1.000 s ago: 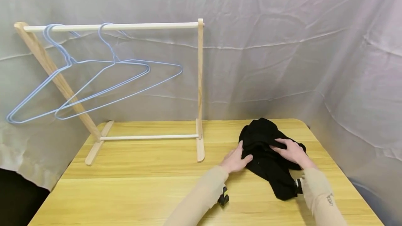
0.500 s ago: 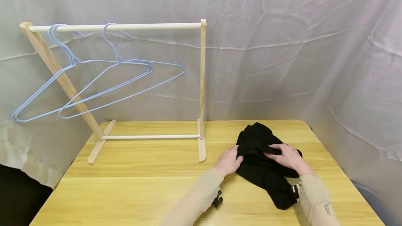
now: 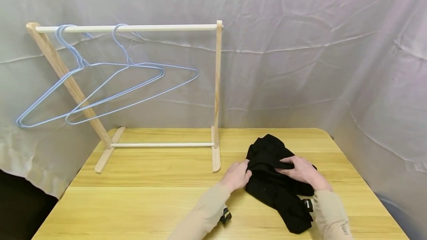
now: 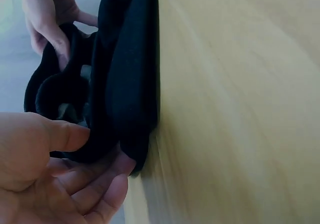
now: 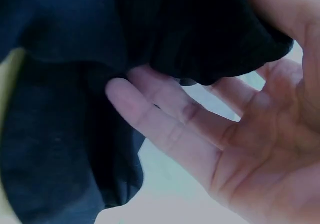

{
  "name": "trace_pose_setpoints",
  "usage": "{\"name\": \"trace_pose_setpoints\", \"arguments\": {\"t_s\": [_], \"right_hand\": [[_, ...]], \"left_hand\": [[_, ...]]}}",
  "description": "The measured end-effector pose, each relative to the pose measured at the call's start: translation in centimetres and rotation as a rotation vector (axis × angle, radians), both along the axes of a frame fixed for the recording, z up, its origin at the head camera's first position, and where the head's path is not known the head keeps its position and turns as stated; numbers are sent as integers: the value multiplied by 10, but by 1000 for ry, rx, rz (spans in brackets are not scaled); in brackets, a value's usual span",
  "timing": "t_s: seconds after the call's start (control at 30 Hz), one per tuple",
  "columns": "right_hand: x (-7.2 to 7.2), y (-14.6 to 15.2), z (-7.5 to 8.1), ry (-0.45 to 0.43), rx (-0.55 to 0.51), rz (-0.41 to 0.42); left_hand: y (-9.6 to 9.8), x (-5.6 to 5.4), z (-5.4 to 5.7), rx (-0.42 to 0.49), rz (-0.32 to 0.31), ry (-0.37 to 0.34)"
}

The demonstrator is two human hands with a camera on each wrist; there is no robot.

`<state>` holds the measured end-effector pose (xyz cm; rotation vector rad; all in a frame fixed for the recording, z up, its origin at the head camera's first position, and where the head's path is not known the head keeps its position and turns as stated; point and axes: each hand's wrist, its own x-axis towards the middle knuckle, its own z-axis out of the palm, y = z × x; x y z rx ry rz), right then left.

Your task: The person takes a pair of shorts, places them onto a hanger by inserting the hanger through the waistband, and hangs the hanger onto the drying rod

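Observation:
A crumpled black garment (image 3: 265, 188) lies on the right part of the table, with a sleeve-like piece hanging toward the front. My left hand (image 3: 236, 176) grips its left edge. In the left wrist view, the thumb of that left hand (image 4: 47, 166) sits on top of the fabric and the fingers are underneath. My right hand (image 3: 303, 171) pinches a fold on the garment's right side. Seen from the right wrist, the right hand (image 5: 265, 124) has its thumb over the fold and its fingers below, partly hidden by the cloth.
A wooden rack (image 3: 217, 84) stands at the back left of the table (image 3: 140, 203). Several light blue wire hangers (image 3: 133, 101) hang from its top rail (image 3: 173, 27). Grey cloth (image 3: 283, 66) encloses the back and sides.
Both hands have drawn the garment left and toward me, keeping hold of it. The rack appears slightly farther right as the head view shifts.

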<state>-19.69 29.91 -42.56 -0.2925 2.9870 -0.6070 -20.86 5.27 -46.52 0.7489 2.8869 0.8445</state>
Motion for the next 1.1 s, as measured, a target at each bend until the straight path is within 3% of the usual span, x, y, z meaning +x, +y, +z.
{"name": "trace_pose_setpoints", "arguments": {"t_s": [0.1, 0.33, 0.5, 0.7, 0.83, 0.97, 1.1], "right_hand": [[1, -6, 4, -31, -12, 27], [3, -23, 11, -176, -158, 50], [5, -40, 14, -212, -169, 70], [6, -58, 17, -235, -150, 112], [5, -71, 18, -179, -136, 148], [4, -85, 19, -132, -263, 157], [3, -102, 19, -61, -450, 121]], "left_hand": [[-8, 4, 1, 8, -1, -7], [-24, 18, 6, 18, 0, 44], [-38, 24, 4, 87, 28, -6], [-57, 23, -4, 276, 102, -102], [-68, 21, -5, 484, 157, -170], [-79, 18, 1, 692, 223, -211], [-89, 13, 9, 776, 300, -135]]}}
